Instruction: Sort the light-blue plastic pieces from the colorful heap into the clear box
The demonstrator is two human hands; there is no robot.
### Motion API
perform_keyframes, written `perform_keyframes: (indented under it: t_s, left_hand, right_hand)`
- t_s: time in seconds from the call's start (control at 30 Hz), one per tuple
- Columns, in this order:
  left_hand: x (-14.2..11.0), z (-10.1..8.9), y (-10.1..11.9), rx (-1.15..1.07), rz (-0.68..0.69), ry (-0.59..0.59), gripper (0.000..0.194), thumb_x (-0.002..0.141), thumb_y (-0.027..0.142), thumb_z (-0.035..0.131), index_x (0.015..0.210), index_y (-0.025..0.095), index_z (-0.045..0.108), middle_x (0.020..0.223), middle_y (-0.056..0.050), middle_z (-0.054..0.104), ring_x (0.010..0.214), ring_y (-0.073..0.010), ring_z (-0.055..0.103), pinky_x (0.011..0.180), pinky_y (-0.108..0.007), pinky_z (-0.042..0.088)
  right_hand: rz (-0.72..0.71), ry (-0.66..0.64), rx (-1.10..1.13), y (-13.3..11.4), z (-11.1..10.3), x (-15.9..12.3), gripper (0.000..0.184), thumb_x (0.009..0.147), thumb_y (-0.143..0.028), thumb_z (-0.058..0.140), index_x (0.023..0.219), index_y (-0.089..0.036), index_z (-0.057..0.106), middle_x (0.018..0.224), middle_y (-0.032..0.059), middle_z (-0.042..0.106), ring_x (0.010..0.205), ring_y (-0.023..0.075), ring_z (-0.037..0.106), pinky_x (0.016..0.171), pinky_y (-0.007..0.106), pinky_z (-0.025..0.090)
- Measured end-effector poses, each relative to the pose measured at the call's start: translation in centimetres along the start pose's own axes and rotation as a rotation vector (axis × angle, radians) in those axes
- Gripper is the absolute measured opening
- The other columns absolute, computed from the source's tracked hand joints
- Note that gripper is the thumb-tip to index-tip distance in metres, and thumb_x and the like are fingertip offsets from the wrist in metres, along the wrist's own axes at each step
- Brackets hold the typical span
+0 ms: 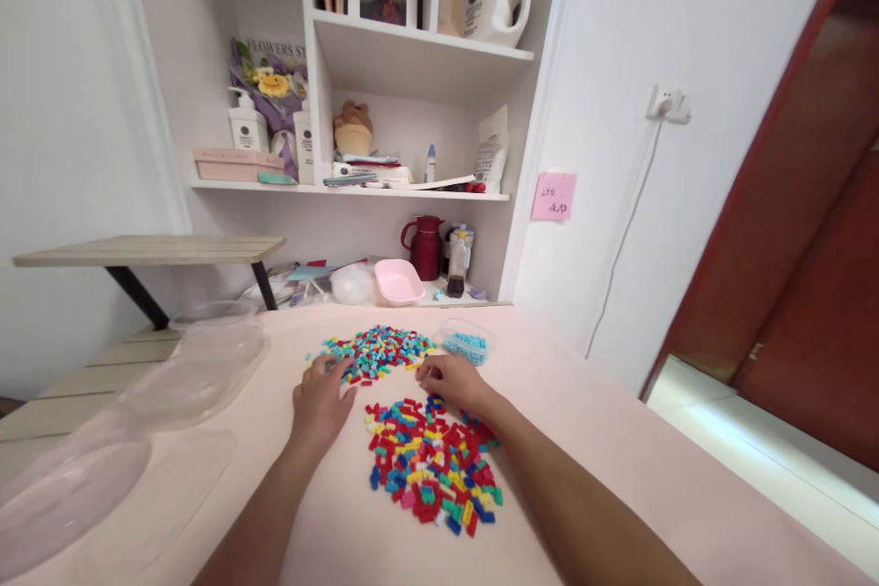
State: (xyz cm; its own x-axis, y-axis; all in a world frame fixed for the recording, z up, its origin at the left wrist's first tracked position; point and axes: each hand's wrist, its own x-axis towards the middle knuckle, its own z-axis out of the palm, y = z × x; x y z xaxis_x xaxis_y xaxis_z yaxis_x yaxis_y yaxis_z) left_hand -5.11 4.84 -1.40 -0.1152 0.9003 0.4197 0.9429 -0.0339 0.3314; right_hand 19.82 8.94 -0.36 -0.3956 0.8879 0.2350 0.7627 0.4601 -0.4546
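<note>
A far pile of small coloured toy bricks (385, 348), many of them light blue, lies spread across the pink tabletop (330, 522). At its left edge rests my left hand (320, 407), thumb and fingers apart, fingertips by the bricks. My right hand (454, 380) is at the pile's right edge with fingers curled in a pinch; whatever they may hold is too small to make out. Closer to me, below that hand, a second pile of mostly red, yellow, blue and green bricks (432, 467) lies between my forearms. Light blue bricks (467, 347) sit in a clear plastic box (489, 334) just beyond my right hand.
Clear plastic containers (199, 375) stand along the left side. Behind the table are a pink basin (399, 282), a red thermos jug (426, 247) and a bottle of dark liquid (458, 265). White shelves (418, 50) rise behind. A wooden stand (151, 249) is at left.
</note>
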Motion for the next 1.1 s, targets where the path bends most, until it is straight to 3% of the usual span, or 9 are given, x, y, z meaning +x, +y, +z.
perform_keyframes:
  t_s: [0.13, 0.23, 0.37, 0.43, 0.5, 0.6, 0.73, 0.87, 1.1]
  left_hand:
    - [-0.4, -0.1, 0.5, 0.033, 0.037, 0.056, 0.053, 0.077, 0.029, 0.061, 0.129, 0.027, 0.051, 0.139, -0.013, 0.040, 0.126, -0.0340, 0.038, 0.098, -0.053, 0.034]
    - [-0.8, -0.2, 1.1, 0.040, 0.147, 0.058, 0.062, 0.072, 0.028, 0.066, 0.131, 0.034, 0.048, 0.144, -0.008, 0.036, 0.132, -0.0301, 0.033, 0.105, -0.049, 0.027]
    - [-1.0, -0.5, 1.6, 0.041, 0.231, 0.057, 0.060, 0.073, 0.032, 0.066, 0.129, 0.037, 0.048, 0.146, -0.003, 0.037, 0.134, -0.0254, 0.032, 0.109, -0.043, 0.023]
    - [-0.9, -0.5, 1.5, 0.045, 0.187, 0.075, 0.051, 0.081, 0.036, 0.056, 0.131, 0.033, 0.047, 0.146, -0.006, 0.038, 0.134, -0.0256, 0.032, 0.108, -0.044, 0.023]
    - [-0.8, -0.4, 1.3, 0.050, 0.104, 0.089, 0.047, 0.089, 0.035, 0.044, 0.135, 0.028, 0.044, 0.146, -0.010, 0.037, 0.134, -0.0269, 0.031, 0.107, -0.049, 0.024]
    - [-0.5, 0.0, 0.9, 0.050, 0.018, 0.048, 0.046, 0.091, 0.032, 0.037, 0.135, 0.021, 0.044, 0.146, -0.015, 0.039, 0.136, -0.0305, 0.030, 0.105, -0.056, 0.023]
    - [-0.5, 0.3, 0.7, 0.015, 0.135, -0.092, 0.043, 0.091, 0.031, 0.039, 0.132, 0.027, 0.047, 0.144, -0.006, 0.045, 0.138, -0.0260, 0.030, 0.109, -0.055, 0.016]
    - [-0.6, 0.3, 0.6, -0.025, 0.278, -0.206, 0.041, 0.091, 0.026, 0.037, 0.129, 0.035, 0.051, 0.143, 0.002, 0.047, 0.137, -0.0214, 0.032, 0.110, -0.052, 0.017]
    - [-0.4, -0.1, 0.5, -0.073, 0.386, -0.273, 0.065, 0.078, -0.001, 0.034, 0.124, 0.040, 0.054, 0.140, 0.008, 0.050, 0.138, -0.0181, 0.031, 0.111, -0.050, 0.020]
  right_hand:
    - [-0.171, -0.038, 0.039, -1.2, 0.6, -0.2, 0.024, 0.080, -0.024, 0.059, 0.101, -0.025, 0.071, 0.090, 0.0014, 0.071, 0.082, 0.0162, 0.063, 0.073, 0.024, 0.044]
    - [-0.336, -0.063, 0.076, -2.3, 0.8, -0.4, 0.027, 0.082, -0.021, 0.056, 0.103, -0.026, 0.071, 0.097, 0.0030, 0.070, 0.092, 0.0177, 0.061, 0.083, 0.026, 0.044]
    - [-0.416, -0.166, 0.224, -2.9, 0.6, -0.6, 0.024, 0.083, -0.022, 0.055, 0.098, -0.024, 0.073, 0.089, 0.0019, 0.070, 0.081, 0.0151, 0.063, 0.077, 0.024, 0.046]
    - [-0.401, -0.133, 0.280, -2.7, 0.5, -0.5, 0.023, 0.084, -0.021, 0.054, 0.096, -0.023, 0.073, 0.090, 0.0023, 0.071, 0.082, 0.0153, 0.064, 0.078, 0.024, 0.047]
    - [-0.345, -0.020, 0.265, -2.2, 0.5, -0.1, 0.025, 0.083, -0.019, 0.052, 0.097, -0.022, 0.073, 0.095, 0.0028, 0.072, 0.088, 0.0168, 0.064, 0.082, 0.026, 0.047]
    - [-0.225, 0.116, 0.209, -1.2, 0.7, 0.6, 0.028, 0.082, -0.016, 0.050, 0.098, -0.023, 0.072, 0.100, 0.0026, 0.071, 0.093, 0.0184, 0.063, 0.086, 0.030, 0.045]
    - [-0.134, 0.148, 0.185, -0.2, 1.1, 1.1, 0.029, 0.082, -0.014, 0.047, 0.094, -0.023, 0.072, 0.101, 0.0019, 0.072, 0.094, 0.0179, 0.063, 0.087, 0.030, 0.046]
    - [-0.162, 0.143, 0.169, -0.3, 1.2, 1.1, 0.030, 0.082, -0.015, 0.048, 0.098, -0.023, 0.072, 0.102, 0.0022, 0.071, 0.096, 0.0183, 0.063, 0.088, 0.030, 0.045]
    - [-0.218, 0.143, 0.156, -0.8, 0.7, 0.7, 0.033, 0.081, -0.016, 0.050, 0.107, -0.024, 0.069, 0.107, 0.0034, 0.070, 0.099, 0.0196, 0.061, 0.090, 0.032, 0.044]
